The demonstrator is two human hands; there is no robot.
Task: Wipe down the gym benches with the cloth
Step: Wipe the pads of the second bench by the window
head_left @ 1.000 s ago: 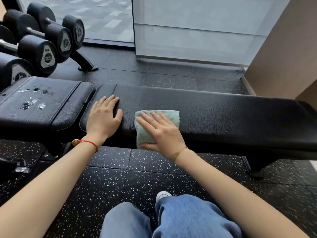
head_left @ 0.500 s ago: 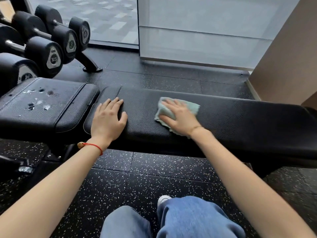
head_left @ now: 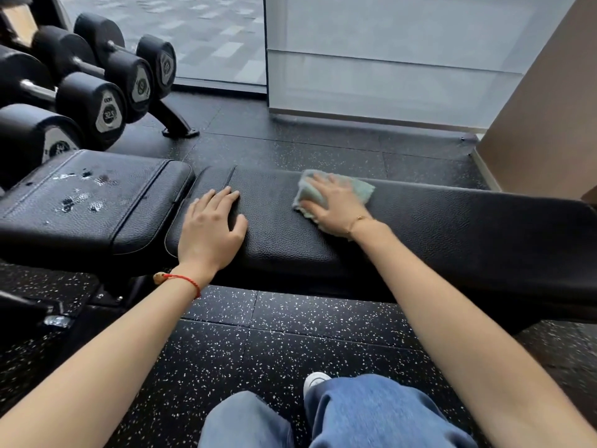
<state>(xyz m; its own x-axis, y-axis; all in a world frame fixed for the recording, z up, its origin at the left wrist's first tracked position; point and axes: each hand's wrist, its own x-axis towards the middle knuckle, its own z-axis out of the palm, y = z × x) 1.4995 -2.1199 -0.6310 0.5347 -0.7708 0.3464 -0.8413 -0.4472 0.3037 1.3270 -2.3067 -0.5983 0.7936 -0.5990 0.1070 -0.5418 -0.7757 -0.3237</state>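
Pale green and crumpled, the cloth (head_left: 336, 192) lies on the far side of the long black bench pad (head_left: 452, 227), pinned flat under the right hand (head_left: 336, 205), whose fingers are spread straight over it. The left hand (head_left: 210, 231) rests palm-down with relaxed fingers near the pad's left end. Wet droplets dot the neighbouring seat pad (head_left: 80, 202). Most of the cloth is hidden beneath the hand; the dumbbells (head_left: 97, 101) are cut off at the left edge.

cloth (head_left: 361, 189) middle under hand (head_left: 336, 205), dumbbells (head_left: 106, 108) cropped left
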